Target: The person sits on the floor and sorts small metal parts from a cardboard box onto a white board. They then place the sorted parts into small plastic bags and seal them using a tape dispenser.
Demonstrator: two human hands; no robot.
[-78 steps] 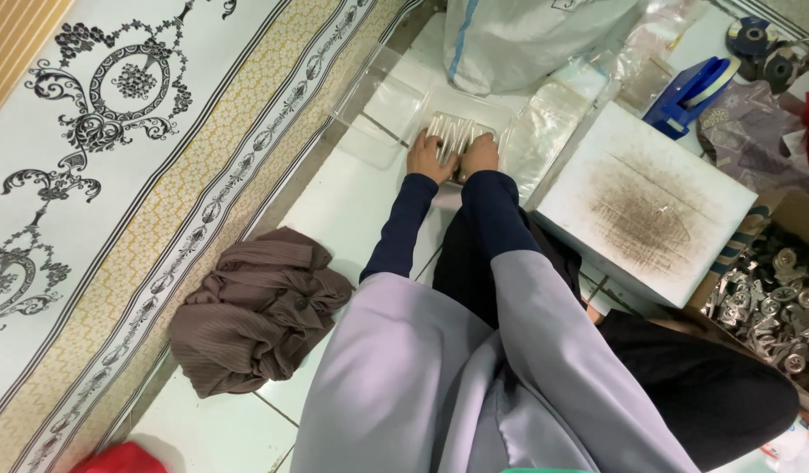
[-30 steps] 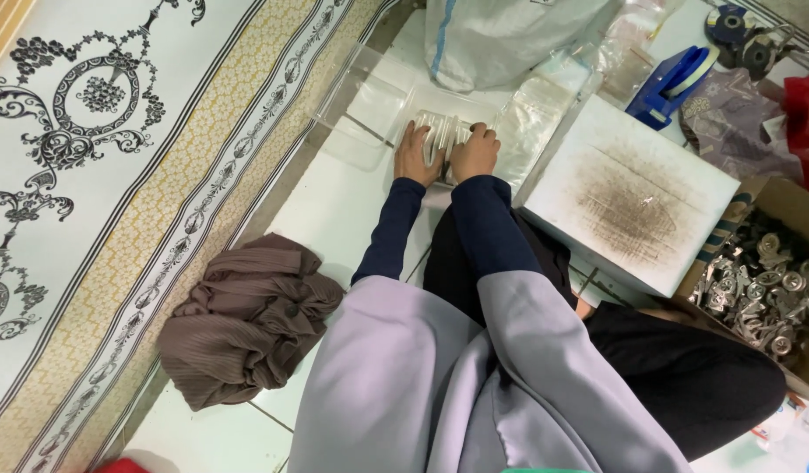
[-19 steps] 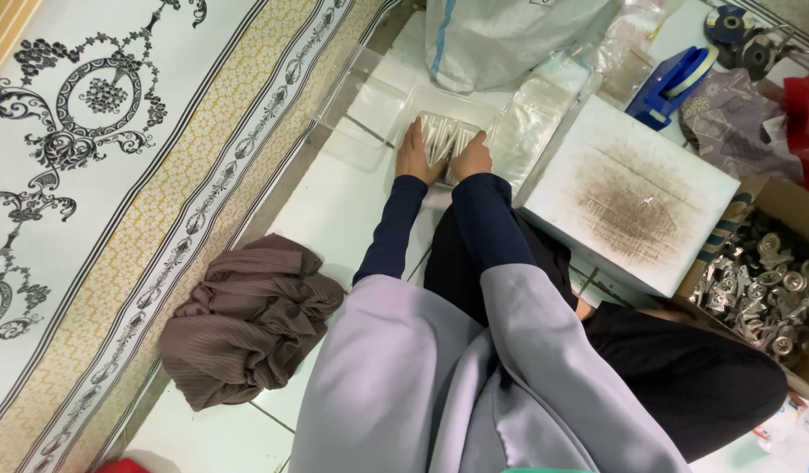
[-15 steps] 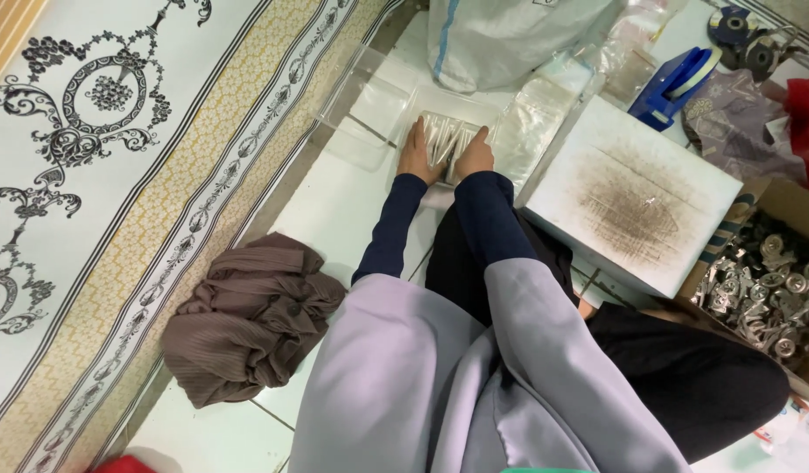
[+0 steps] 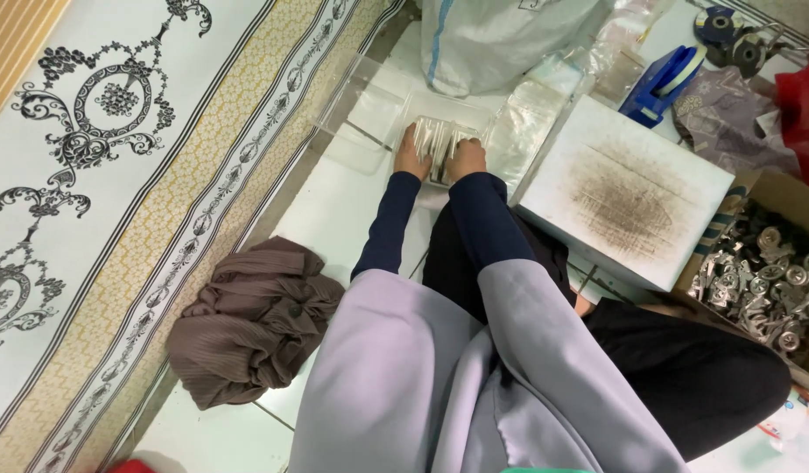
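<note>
A silvery, ridged stack (image 5: 439, 144) is clasped between both hands (image 5: 438, 158); a white sack (image 5: 501, 39) is seen behind it.

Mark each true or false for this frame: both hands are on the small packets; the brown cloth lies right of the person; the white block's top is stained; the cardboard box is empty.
1. Both the left hand and right hand rest on the stack of small packets. True.
2. The brown cloth lies right of the person. False: it lies on their left.
3. The white block has a stained top. True.
4. The cardboard box is empty. False: it holds metal parts.
</note>
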